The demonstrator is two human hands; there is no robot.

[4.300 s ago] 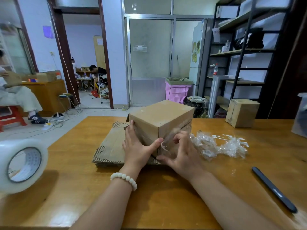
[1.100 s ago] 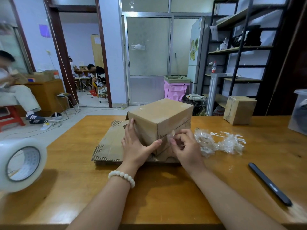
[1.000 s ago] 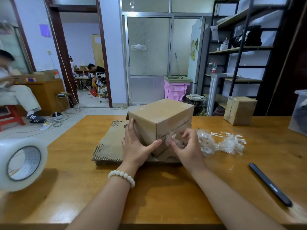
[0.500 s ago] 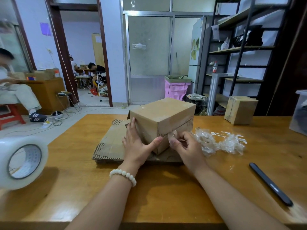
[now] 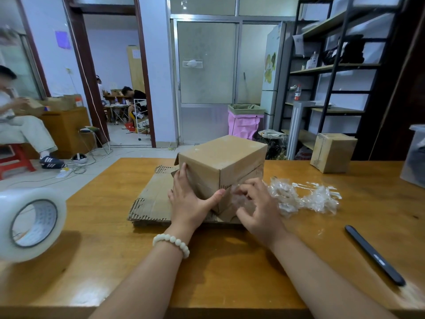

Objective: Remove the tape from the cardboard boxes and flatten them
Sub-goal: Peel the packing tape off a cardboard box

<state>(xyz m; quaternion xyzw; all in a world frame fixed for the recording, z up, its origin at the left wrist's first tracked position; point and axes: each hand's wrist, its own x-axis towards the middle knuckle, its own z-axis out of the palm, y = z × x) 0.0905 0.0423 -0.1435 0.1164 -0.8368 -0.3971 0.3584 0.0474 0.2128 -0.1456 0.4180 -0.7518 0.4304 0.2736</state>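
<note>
A closed brown cardboard box [image 5: 220, 157] stands on a stack of flattened cardboard [image 5: 151, 199] in the middle of the wooden table. My left hand [image 5: 190, 201] presses flat against the box's left near face, thumb across its front corner. My right hand [image 5: 257, 203] is at the box's right near face, its fingers curled on a strip of clear tape [image 5: 239, 198] that is partly peeled from the cardboard. The box's far sides are hidden.
A crumpled heap of removed clear tape [image 5: 303, 199] lies right of the box. A second taped box [image 5: 332, 151] stands at the far right. A big tape roll [image 5: 30, 226] sits at the left edge. A dark pen-like tool [image 5: 374, 254] lies at the right. A person sits far left.
My right hand has shifted on the box's right face, its fingers spreading lower with the clear tape strip lifting off. My left hand has stayed in place on the box.
</note>
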